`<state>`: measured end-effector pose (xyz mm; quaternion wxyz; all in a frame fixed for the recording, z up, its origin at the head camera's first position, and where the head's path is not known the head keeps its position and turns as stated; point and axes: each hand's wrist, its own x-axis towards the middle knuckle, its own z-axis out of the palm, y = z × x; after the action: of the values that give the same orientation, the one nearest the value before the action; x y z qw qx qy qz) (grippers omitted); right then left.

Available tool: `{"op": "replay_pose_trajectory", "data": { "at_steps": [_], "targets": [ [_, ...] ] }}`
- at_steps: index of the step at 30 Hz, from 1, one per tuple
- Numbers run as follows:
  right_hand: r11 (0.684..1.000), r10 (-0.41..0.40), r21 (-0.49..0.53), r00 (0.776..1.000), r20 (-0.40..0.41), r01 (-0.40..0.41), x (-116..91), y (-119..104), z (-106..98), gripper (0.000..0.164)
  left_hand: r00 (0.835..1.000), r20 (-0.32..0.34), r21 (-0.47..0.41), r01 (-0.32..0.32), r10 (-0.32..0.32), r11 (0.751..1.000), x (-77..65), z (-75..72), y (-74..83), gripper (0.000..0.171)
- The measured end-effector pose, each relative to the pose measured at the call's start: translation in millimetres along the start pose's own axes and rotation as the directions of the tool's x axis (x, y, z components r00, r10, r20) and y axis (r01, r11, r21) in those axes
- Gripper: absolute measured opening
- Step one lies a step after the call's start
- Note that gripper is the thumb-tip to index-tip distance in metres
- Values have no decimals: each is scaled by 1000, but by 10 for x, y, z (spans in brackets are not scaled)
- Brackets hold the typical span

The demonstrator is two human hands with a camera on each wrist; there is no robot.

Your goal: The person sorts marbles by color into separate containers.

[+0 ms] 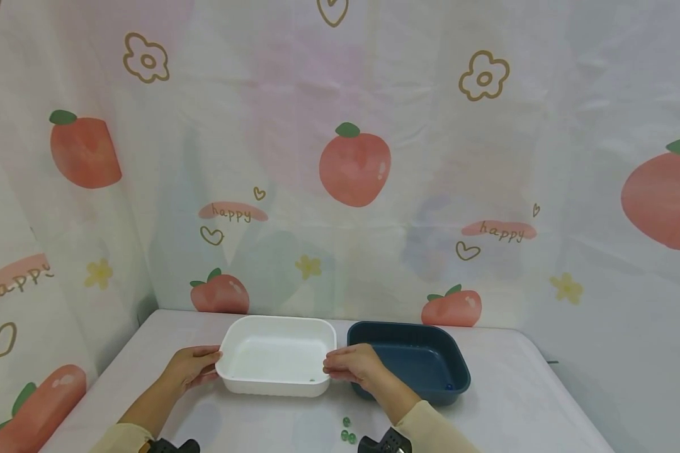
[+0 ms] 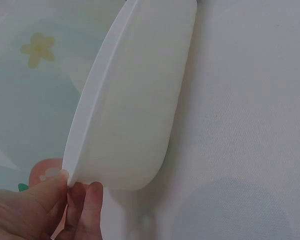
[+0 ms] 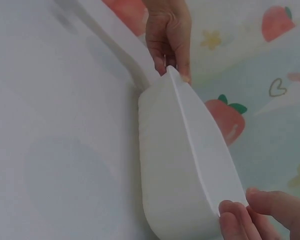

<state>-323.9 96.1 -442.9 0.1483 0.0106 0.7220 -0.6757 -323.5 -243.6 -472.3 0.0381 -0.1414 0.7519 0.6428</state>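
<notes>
A white plastic basin (image 1: 277,389) stands on the table, held at both ends. My left hand (image 1: 194,366) pinches its left rim between thumb and fingers, as the left wrist view shows up close. On the opposite side my right hand (image 1: 356,363) grips the right rim, thumb above and fingers curled beneath in the right wrist view (image 3: 262,212). One small greenish marble (image 1: 311,380) lies inside near the front right corner. Several green marbles, counting a near one (image 1: 352,438) and a farther one (image 1: 346,421), lie on the cloth in front of the right hand.
Right of the white basin is a dark blue basin (image 1: 459,390), partly hidden by my right hand and wrist. A blue marble (image 1: 449,387) sits in it. White cloth covers the table (image 1: 521,402). Behind hangs a printed curtain (image 1: 294,157) with fruit and flowers.
</notes>
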Motion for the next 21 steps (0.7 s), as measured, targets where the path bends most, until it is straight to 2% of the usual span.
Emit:
{"op": "replay_pose_trajectory", "data": {
  "at_steps": [9, 21],
  "targets": [
    [1000, 0, -3, 1000, 4, 0, -50, 0, 4, 31, 1000, 22, -37, 7, -6, 999, -4, -5, 21, 47],
    [1000, -3, 1, 996, 87, 3, -299, 58, -26, 32, 1000, 4, 5, 15, -15, 1000, -7, 6, 29, 47]
  ]
}}
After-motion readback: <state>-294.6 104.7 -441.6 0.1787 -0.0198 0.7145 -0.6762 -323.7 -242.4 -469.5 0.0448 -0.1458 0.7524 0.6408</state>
